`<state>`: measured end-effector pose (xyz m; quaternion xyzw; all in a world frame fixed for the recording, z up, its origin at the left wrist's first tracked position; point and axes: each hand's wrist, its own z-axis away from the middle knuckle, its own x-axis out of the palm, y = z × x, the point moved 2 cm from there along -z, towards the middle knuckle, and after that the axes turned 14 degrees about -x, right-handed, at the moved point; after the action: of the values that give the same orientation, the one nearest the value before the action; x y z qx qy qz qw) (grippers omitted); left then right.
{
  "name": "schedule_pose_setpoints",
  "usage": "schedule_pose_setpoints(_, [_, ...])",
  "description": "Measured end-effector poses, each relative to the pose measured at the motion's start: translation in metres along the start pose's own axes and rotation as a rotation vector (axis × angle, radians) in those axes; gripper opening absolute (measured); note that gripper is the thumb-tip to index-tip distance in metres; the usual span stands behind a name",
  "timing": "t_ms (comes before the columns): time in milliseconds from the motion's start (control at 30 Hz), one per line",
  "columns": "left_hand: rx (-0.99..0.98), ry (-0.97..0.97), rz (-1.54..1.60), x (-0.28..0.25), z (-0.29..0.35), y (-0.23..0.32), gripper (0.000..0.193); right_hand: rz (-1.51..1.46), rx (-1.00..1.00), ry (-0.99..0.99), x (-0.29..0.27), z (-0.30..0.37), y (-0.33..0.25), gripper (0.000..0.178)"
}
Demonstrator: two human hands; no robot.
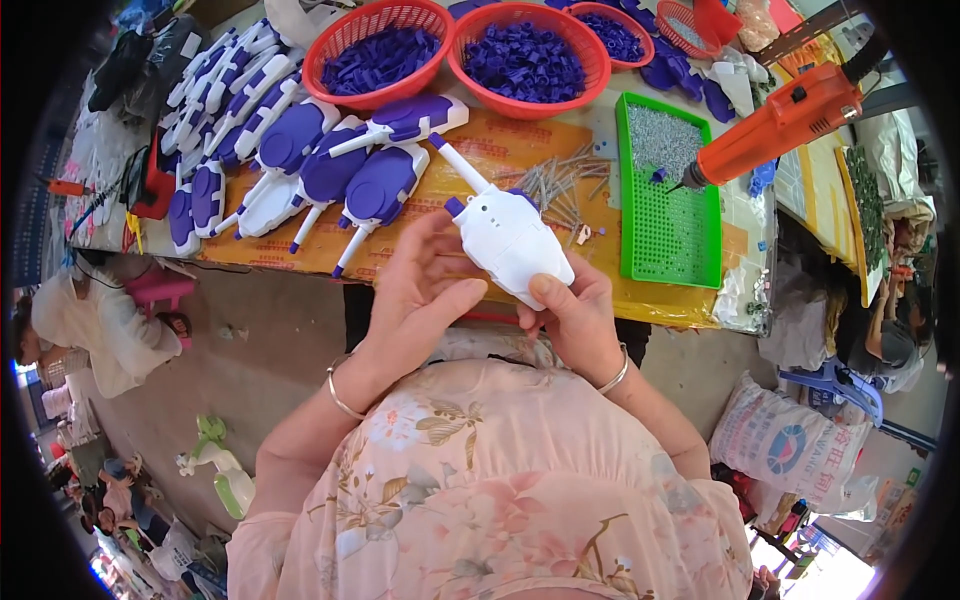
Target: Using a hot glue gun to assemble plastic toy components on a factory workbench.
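Near the yellow tabletop [515, 142], right fingers [552, 293] grip a white device [515, 245], left fingers [416, 238] parted

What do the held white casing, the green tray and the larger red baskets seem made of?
White casing: probably moulded plastic, smooth satin, by its rounded shell and small holes.
Green tray: likely plastic, perhaps semi-gloss, by its even colour and perforated base.
Red baskets: apparently glossy plastic, by highlights and slotted walls.
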<state>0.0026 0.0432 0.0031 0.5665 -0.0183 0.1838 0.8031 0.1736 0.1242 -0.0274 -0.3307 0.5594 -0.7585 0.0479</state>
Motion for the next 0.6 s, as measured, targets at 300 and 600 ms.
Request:
schedule_pose_setpoints(300, [-0.011,-0.092,0.148,0.012,-0.019,-0.001,0.075,0.233,-0.249,-0.005,0.005,0.0,0.003,0.032])
schedule_pose_setpoints(600, [-0.06,-0.082,0.283,0.014,-0.026,0.001,0.05,0.251,-0.136,-0.137,-0.001,0.0,-0.013,0.03])
